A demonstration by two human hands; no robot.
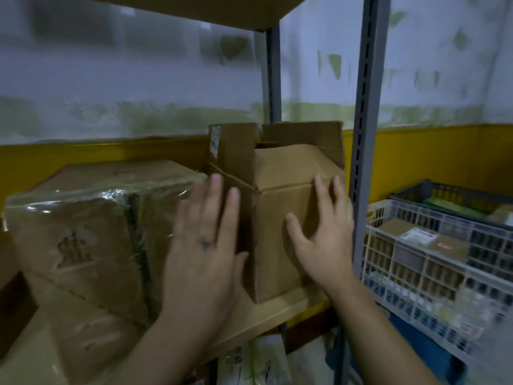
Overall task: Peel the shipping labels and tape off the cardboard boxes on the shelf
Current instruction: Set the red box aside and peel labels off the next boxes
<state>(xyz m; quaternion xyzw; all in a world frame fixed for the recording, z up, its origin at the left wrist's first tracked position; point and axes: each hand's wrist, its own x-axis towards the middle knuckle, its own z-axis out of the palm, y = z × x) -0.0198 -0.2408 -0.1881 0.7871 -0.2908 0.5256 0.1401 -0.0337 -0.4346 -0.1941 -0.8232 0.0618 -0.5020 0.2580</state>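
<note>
1. The cardboard box (280,218) is standing upright in the middle of the view, on the pale board of the shelf (263,315), close to the board's right end.
2. It is plain brown corrugated card. Its two back flaps are standing up at 12 o'clock, and one flap is lying folded down over the opening.
3. A white printed label (214,140) is sitting on the outer side of the left flap, at 11 o'clock from the box's middle. It is showing almost edge-on and its print is too blurred to read. I cannot tell if any tape is on the box.
4. The left hand (205,245) is lying at 9 o'clock from the box, fingers straight and pointing up, the thumb touching the near corner edge. Its grip is wide and is holding nothing.
5. The right hand (322,234) is lying flat on the front face towards 3 o'clock, fingers spread, fingertips reaching the top edge. Its grip is also wide, with nothing closed inside.
6. A bigger wrapped box (83,232), under shiny clear film, is standing on the same shelf at 9 o'clock, just beside the left hand.
7. A grey slotted post (363,134) is rising at 3 o'clock, just beside the box.
8. Past the post, at 4 o'clock, a white crate (433,273) is holding small packets, and a dark crate (444,193) is standing behind it.
</note>
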